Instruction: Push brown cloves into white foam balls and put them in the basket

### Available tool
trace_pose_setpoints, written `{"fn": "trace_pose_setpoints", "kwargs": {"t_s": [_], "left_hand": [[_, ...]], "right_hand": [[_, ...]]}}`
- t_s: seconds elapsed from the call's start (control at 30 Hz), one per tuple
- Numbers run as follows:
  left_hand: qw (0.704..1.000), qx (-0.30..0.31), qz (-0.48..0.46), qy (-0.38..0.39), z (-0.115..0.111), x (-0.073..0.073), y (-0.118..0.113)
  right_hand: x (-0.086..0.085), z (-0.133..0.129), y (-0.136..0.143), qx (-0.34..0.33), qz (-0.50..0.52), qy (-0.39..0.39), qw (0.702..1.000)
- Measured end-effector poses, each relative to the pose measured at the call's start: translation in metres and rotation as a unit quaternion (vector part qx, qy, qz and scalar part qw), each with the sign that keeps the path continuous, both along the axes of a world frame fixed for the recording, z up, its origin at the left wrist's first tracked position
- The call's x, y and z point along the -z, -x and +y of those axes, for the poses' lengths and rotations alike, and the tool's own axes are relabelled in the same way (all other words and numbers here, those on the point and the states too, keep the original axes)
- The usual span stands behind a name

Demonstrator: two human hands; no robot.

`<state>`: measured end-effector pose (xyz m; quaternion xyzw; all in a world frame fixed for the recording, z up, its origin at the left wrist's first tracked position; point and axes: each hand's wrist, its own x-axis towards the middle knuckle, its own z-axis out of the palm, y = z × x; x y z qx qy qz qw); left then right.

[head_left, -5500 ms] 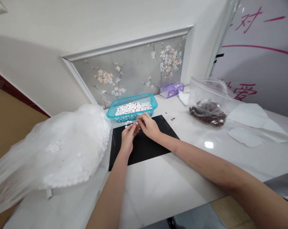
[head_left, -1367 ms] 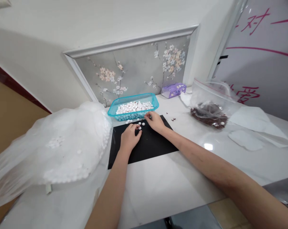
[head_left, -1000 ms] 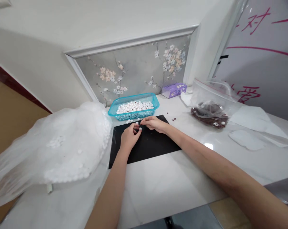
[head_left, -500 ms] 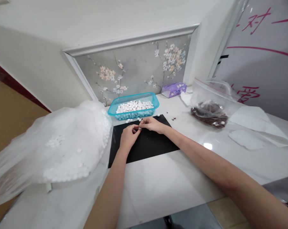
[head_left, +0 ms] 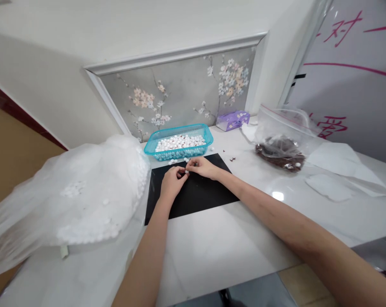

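Note:
Over the black mat (head_left: pixel 208 194), my left hand (head_left: pixel 172 184) pinches a small white ball (head_left: pixel 187 172) between thumb and fingers. Against that ball, my right hand (head_left: pixel 204 167) has its thumb and forefinger pressed together; whatever they grip is too small and hidden to name. The fingertips of both hands meet at the ball. Just beyond them, several loose white balls (head_left: pixel 172 162) lie between the mat and a blue plastic basket (head_left: pixel 179 154) filled with more such balls.
A large clear bag (head_left: pixel 100 192) of white balls takes up the left side. On the right are a zip bag (head_left: pixel 280 153) with small brown pieces, white paper (head_left: pixel 329 187) and a purple tissue pack (head_left: pixel 233 120). Tiny brown bits (head_left: pixel 233 159) lie beside the mat.
Both hands stay almost in place, with a slight shift of the fingers. The white ball shows a little more between the fingertips now.

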<state>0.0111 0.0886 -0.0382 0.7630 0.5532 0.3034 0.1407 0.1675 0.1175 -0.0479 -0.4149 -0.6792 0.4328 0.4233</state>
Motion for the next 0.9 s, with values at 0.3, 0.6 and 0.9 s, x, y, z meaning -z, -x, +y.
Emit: {"fn": "trace_pose_setpoints", "kwargs": {"t_s": [0.3,0.6,0.9], "left_hand": [[1.000,0.006,-0.007,0.000,0.002,0.002,0.001],[1.000,0.008,-0.012,-0.006,0.003,0.003,0.001],[1.000,0.006,-0.015,-0.011,0.006,0.006,0.003]], "right_hand": [[0.001,0.001,0.002,0.022,-0.001,0.014,1.000],[-0.001,0.003,0.004,0.029,0.002,0.043,0.999],[-0.013,-0.005,0.004,0.045,-0.006,0.137,0.990]]}}
